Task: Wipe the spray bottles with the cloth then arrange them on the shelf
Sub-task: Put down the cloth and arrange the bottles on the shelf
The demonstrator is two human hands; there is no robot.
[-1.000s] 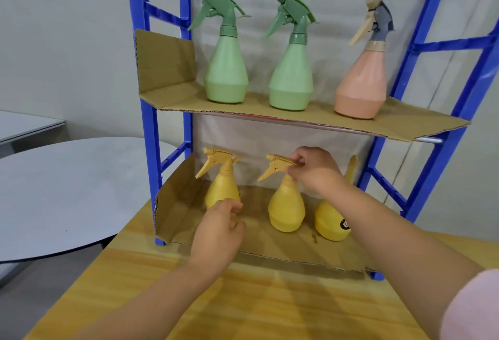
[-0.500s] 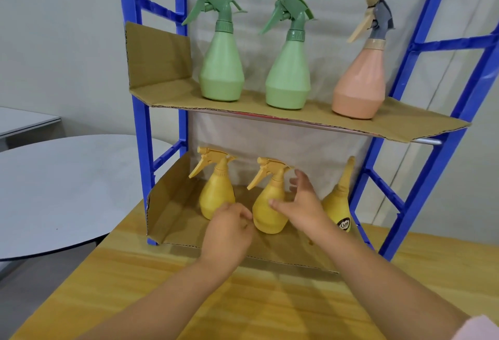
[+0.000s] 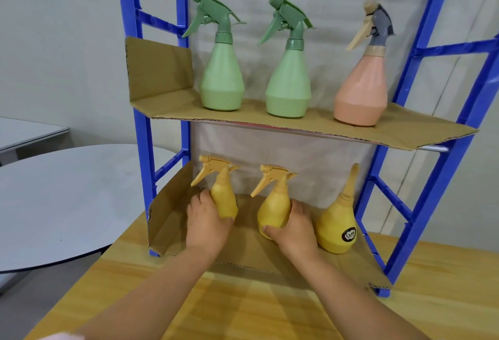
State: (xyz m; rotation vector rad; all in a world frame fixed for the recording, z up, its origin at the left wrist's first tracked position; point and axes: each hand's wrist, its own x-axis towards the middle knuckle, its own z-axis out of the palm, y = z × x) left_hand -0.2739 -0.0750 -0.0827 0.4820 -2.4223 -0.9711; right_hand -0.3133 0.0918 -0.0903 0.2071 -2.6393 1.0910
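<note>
Both hands [image 3: 206, 222] [image 3: 293, 233] now grip bottles [image 3: 224, 196] [image 3: 274, 211] (yellow).

hands [image 3: 206, 222] gripping yellow bottles [image 3: 274, 208], blue shelf [image 3: 442, 177]

I see a round grey table [image 3: 67, 191] on the left of the frame. Behind it, at the left edge, is another grey table [image 3: 24, 134]. A wooden table [image 3: 243, 310] fills the bottom. The wall [image 3: 54, 28] in the upper left is pale.

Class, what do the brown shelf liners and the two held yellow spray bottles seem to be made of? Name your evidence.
The brown shelf liners: corrugated cardboard, matt; fluted cut edges show. The left yellow spray bottle and middle yellow spray bottle: probably plastic, smooth, softly glossy; moulded triggers, faint highlights.
</note>
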